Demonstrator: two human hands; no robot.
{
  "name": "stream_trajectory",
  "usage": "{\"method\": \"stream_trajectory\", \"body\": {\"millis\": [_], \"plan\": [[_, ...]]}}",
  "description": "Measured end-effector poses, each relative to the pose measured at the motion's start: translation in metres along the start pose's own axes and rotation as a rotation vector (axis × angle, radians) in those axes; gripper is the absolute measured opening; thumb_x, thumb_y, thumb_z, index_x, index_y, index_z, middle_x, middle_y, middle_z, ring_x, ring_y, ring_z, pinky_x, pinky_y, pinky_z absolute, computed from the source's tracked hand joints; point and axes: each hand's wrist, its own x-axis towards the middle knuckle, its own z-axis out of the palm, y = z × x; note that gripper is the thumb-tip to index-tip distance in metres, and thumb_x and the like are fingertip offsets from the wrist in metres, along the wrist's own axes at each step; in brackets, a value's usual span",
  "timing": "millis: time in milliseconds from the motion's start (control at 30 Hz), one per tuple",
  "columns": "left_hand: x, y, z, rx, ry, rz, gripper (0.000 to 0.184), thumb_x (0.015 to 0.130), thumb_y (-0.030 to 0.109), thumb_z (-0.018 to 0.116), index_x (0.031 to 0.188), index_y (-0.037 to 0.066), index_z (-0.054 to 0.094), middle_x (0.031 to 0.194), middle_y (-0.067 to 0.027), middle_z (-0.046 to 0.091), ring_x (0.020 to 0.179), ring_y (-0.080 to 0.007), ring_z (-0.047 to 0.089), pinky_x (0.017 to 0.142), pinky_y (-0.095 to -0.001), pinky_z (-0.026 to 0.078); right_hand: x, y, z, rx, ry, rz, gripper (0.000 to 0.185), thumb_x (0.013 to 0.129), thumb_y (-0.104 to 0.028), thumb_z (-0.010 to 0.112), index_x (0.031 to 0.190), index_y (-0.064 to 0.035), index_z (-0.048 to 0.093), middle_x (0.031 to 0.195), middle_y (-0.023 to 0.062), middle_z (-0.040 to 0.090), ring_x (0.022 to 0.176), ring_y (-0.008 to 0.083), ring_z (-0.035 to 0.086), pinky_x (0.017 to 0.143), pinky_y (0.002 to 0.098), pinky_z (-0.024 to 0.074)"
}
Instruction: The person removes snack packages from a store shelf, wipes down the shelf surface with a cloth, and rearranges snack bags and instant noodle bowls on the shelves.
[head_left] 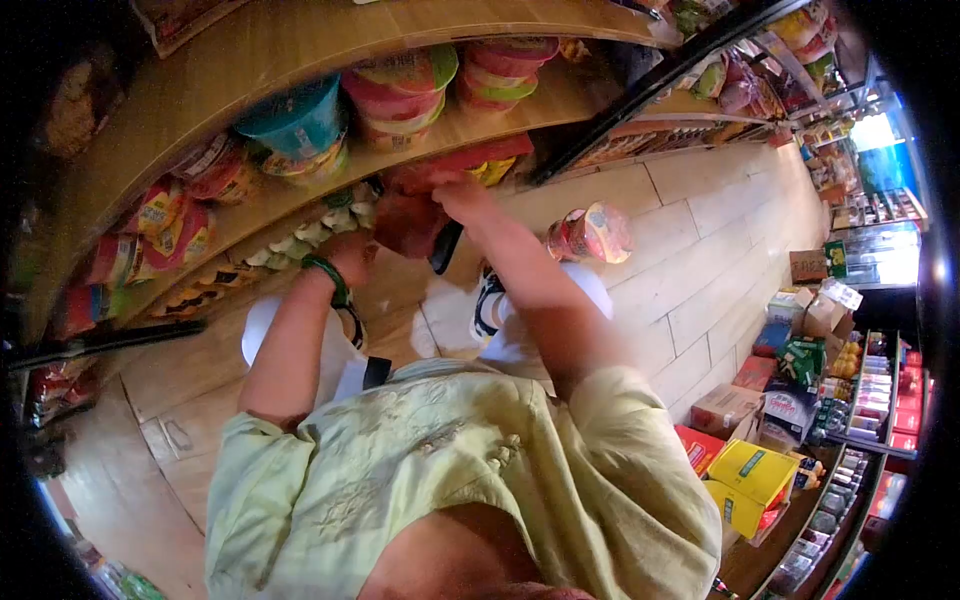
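My right hand (pixel 465 200) reaches down to the lower shelf, its fingers closed on the edge of a reddish packet (pixel 405 218). My left hand (pixel 352 256), with a green bracelet on the wrist, is at the left side of that packet; its fingers are blurred and partly hidden. Just beyond lies a red and yellow package (pixel 455 168). A row of pale green and white packs (pixel 315 232) lies left of the hands. Two stacked noodle tubs (pixel 590 235) rest on the floor to the right of my right forearm.
Above the hands, a wooden shelf (pixel 575 105) carries a teal noodle tub (pixel 292 125) and pink and green noodle tubs (pixel 400 95). A black shelf post (pixel 650 90) slants down on the right. Cartons, including a yellow box (pixel 750 475), stand on the floor at lower right.
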Motion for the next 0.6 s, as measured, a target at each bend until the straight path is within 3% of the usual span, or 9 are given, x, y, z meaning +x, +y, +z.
{"method": "stream_trajectory", "body": {"millis": [133,200,300,333,367,433,533,567,600], "plan": [[0.006,-0.009,0.007,-0.255,0.275,0.103,0.042,0.085,0.037,0.044,0.115,0.007,0.048,0.109,-0.0144,0.055,0.096,-0.0302,0.053,0.078,-0.0380,0.044,-0.016,0.009,0.000,0.445,-0.161,0.002,0.030,0.071,-0.002,0.049,0.099,0.0016,0.058,0.091,0.0077,0.059,0.085,0.0168,0.055,0.074,0.0274,0.0437],[0.001,0.014,-0.008,-1.294,0.013,-0.016,0.046,0.086,0.043,0.042,0.120,0.011,0.044,0.113,-0.0067,0.053,0.099,-0.0230,0.052,0.080,-0.0369,0.044,-0.020,0.011,0.005,0.565,-0.228,0.009,0.030,0.071,0.000,0.049,0.100,0.0022,0.057,0.092,0.0070,0.059,0.086,0.0166,0.055,0.075,0.0266,0.0433],[0.000,0.015,-0.010,-1.734,-0.269,0.200,0.050,0.086,0.045,0.043,0.124,0.013,0.039,0.116,-0.0028,0.050,0.102,-0.0191,0.050,0.085,-0.0366,0.042,-0.052,-0.026,0.009,0.665,-0.317,-0.065,0.032,0.076,0.000,0.045,0.106,-0.0002,0.053,0.095,0.0090,0.059,0.086,0.0160,0.055,0.074,0.0281,0.0455],[0.002,0.015,-0.008,-1.824,-0.121,0.200,0.047,0.088,0.040,0.042,0.124,0.010,0.039,0.116,-0.0061,0.051,0.103,-0.0204,0.050,0.088,-0.0371,0.040,-0.057,-0.030,0.012,0.562,-0.282,-0.175,0.031,0.077,-0.001,0.045,0.107,-0.0001,0.053,0.094,0.0084,0.059,0.084,0.0157,0.056,0.073,0.0279,0.0458],[0.002,0.017,-0.009,-1.812,-0.135,0.192,0.047,0.088,0.040,0.042,0.124,0.010,0.039,0.116,-0.0061,0.051,0.103,-0.0204,0.050,0.088,-0.0371,0.040,-0.058,-0.030,0.015,0.454,-0.243,-0.280,0.031,0.078,-0.002,0.045,0.108,0.0000,0.053,0.093,0.0078,0.059,0.082,0.0154,0.057,0.072,0.0278,0.0461],[0.000,0.026,-0.018,-1.948,-0.375,0.753,0.043,0.089,0.034,0.042,0.123,0.007,0.040,0.116,-0.0080,0.050,0.102,-0.0210,0.050,0.090,-0.0354,0.040,-0.051,-0.022,0.011,0.512,-0.247,-0.290,0.027,0.078,-0.011,0.051,0.103,0.0001,0.056,0.096,0.0063,0.059,0.087,0.0164,0.054,0.078,0.0279,0.0425],[0.010,0.038,-0.015,-1.934,-0.307,0.530,0.040,0.088,0.029,0.043,0.120,0.004,0.042,0.112,-0.0096,0.053,0.099,-0.0204,0.052,0.084,-0.0308,0.043,-0.052,-0.023,-0.023,-0.322,-0.162,-0.410,0.031,0.080,-0.023,0.052,0.102,-0.0013,0.057,0.089,0.0126,0.061,0.080,0.0156,0.057,0.073,0.0274,0.0445],[0.018,0.034,-0.009,-1.929,-0.307,0.456,0.039,0.088,0.027,0.043,0.118,0.003,0.044,0.109,-0.0097,0.054,0.097,-0.0200,0.053,0.081,-0.0291,0.043,-0.061,-0.029,-0.043,-0.215,-0.204,-0.400,0.029,0.080,-0.021,0.052,0.100,-0.0019,0.058,0.090,0.0105,0.061,0.079,0.0160,0.058,0.072,0.0279,0.0458],[0.024,0.031,-0.015,-1.575,-0.091,0.421,0.033,0.088,0.024,0.044,0.111,0.001,0.048,0.102,-0.0088,0.057,0.091,-0.0175,0.056,0.077,-0.0263,0.044,-0.055,-0.016,-0.062,-0.221,-0.133,-0.534,0.029,0.081,-0.020,0.052,0.103,-0.0026,0.058,0.090,0.0082,0.062,0.078,0.0162,0.059,0.070,0.0285,0.0469]]}}
